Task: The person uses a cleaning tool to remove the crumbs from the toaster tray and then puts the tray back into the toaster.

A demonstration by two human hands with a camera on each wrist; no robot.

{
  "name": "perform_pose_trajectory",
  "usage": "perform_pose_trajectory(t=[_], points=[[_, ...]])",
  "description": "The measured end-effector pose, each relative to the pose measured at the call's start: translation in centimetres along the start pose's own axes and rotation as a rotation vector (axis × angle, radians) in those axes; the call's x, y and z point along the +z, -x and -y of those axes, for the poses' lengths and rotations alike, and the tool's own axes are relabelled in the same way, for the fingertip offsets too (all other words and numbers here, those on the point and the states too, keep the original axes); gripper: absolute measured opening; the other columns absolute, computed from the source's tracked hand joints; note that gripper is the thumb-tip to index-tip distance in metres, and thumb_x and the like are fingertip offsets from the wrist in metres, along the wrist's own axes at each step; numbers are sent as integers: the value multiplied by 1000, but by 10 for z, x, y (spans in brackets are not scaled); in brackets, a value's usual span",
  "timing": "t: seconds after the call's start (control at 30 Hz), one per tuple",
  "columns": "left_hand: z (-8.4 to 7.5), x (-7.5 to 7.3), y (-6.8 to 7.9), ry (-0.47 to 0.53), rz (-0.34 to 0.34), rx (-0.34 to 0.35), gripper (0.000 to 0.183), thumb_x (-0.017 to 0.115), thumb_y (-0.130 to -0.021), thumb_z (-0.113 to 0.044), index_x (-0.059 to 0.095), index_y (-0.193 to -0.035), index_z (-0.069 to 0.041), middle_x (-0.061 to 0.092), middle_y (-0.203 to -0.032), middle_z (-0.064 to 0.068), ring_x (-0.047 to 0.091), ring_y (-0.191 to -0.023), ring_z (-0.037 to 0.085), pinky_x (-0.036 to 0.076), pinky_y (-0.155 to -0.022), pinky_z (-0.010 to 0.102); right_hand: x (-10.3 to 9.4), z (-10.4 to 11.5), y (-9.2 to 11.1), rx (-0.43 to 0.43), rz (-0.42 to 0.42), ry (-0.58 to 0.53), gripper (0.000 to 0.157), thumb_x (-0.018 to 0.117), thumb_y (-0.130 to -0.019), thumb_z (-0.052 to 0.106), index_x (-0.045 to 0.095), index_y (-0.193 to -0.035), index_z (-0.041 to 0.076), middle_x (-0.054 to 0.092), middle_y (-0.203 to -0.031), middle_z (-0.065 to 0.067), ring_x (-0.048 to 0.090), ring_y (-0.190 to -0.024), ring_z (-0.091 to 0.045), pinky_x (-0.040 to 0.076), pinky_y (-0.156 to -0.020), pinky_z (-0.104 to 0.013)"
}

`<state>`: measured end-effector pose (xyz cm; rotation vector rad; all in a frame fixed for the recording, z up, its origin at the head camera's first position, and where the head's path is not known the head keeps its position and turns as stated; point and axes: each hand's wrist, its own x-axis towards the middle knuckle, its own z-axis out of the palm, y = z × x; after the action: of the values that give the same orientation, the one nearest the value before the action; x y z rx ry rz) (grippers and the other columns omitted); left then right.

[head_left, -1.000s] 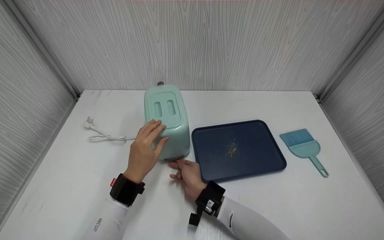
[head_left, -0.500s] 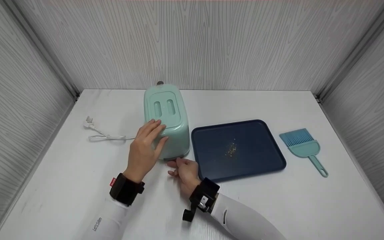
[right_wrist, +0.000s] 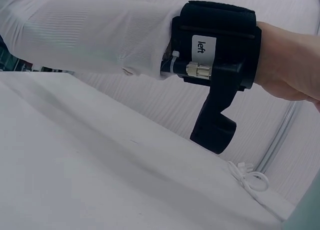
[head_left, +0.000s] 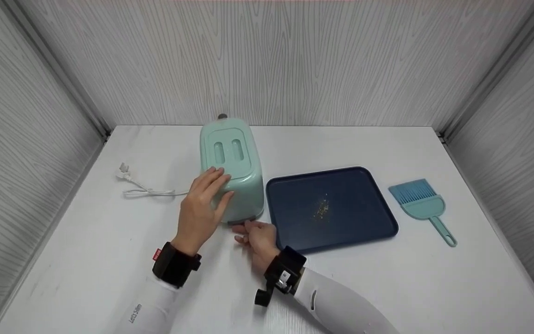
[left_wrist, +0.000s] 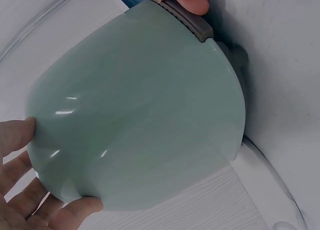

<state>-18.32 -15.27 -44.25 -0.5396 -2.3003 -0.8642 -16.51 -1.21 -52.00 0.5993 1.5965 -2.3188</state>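
Observation:
A mint-green toaster (head_left: 237, 164) with two slot-shaped recesses in its top stands left of the middle. My left hand (head_left: 200, 208) rests over its near top corner, fingers on the top and thumb by the near end. A dark grey strip (left_wrist: 192, 20), the front of the crumb tray, runs along the bottom of that end. Fingertips of my right hand (head_left: 258, 239) pinch this strip; the other fingers are loosely bent. The right wrist view catches my left wrist (right_wrist: 285, 60) and an edge of the toaster, with the right hand out of sight.
A navy tray (head_left: 295, 232) with a scatter of golden crumbs (head_left: 322, 208) lies right of the toaster. Farther right lies a teal brush with dustpan (head_left: 422, 206). The white cord and plug (head_left: 144, 191) lie to the toaster's left. Grey panels enclose the table.
My right wrist and forearm have shifted slightly left, while its fingertips stay at the grey strip. My left hand and the toaster look unchanged.

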Motion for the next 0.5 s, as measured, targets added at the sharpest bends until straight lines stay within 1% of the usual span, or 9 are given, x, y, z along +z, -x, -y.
perform_pose_trajectory(t=[0.33, 0.5], points=[[0, 0, 0, 4, -5, 3, 37, 80, -92, -14, 72, -127, -3, 66, -137, 13, 55, -136, 32, 49, -109, 49, 1, -1, 2, -7, -14, -10, 23, 50, -107, 3, 67, -113, -11, 78, -97, -20, 67, -64, -11, 61, -69, -26], [0, 1, 1, 7, -17, 14, 36, 80, -92, -13, 73, -126, -3, 67, -136, 14, 56, -135, 32, 50, -108, 48, 1, -1, 3, -6, -15, 34, 23, 49, -108, 5, 66, -115, -9, 78, -97, -17, 65, -64, -11, 59, -69, -26]])
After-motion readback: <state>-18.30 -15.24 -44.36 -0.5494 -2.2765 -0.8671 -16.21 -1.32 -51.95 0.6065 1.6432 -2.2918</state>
